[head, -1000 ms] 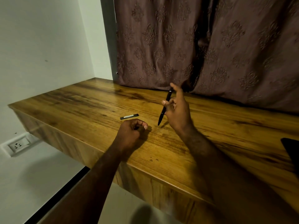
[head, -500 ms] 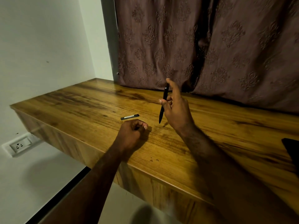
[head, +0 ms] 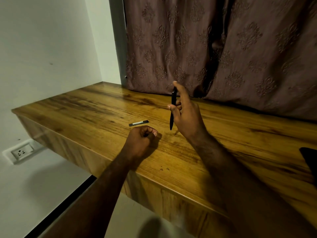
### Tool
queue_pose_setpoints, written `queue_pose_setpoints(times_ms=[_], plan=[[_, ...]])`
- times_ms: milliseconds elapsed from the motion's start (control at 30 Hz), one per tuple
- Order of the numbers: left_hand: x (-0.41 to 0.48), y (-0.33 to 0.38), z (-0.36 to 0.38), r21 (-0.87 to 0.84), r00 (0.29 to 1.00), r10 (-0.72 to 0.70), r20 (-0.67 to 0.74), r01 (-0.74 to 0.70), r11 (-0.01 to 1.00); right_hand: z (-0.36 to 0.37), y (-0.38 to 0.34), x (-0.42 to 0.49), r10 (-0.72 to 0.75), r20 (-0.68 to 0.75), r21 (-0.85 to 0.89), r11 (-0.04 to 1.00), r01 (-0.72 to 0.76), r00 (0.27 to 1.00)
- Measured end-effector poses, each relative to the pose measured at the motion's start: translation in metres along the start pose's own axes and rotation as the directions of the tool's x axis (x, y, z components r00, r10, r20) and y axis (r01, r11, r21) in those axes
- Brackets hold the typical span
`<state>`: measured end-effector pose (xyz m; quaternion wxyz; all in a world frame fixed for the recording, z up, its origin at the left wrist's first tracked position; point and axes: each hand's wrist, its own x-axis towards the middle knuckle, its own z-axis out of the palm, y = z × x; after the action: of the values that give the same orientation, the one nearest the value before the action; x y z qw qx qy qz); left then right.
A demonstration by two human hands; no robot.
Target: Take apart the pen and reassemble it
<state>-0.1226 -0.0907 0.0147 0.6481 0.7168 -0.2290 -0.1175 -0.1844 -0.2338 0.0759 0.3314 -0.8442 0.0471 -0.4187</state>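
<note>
Grip first: my right hand (head: 186,117) pinches the black pen (head: 171,119) between thumb and curled fingers about halfway up its barrel, with the forefinger stretched up along the top end. The pen stands nearly upright, tip down, in the air to the right of the short black piece (head: 139,123) that lies flat on the wooden table (head: 85,107). I take that piece to be the cap. My left hand (head: 140,143) rests on the table just on the near side of the cap, curled into a fist. Whether it has some small part inside I cannot tell. To my mind the pen is part-way apart, and the next piece wants to come off the barrel. To do that well I would bring the left hand up to take one end, hold the barrel firm with the right, and twist or pull straight along its length. I would do it low over the table, close to the cap, so anything small that slips lands beside it and not over the edge.
</note>
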Motion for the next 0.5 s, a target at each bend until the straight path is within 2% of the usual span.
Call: queue_pose_setpoints(times_ms=[500], plan=[[-0.0023,0.0051,-0.0007,0.017,1.000,0.016,0.001,-0.016,1.000,0.0003,0.0026,0.0025,-0.038,-0.026,0.043,0.998,0.039,0.999]])
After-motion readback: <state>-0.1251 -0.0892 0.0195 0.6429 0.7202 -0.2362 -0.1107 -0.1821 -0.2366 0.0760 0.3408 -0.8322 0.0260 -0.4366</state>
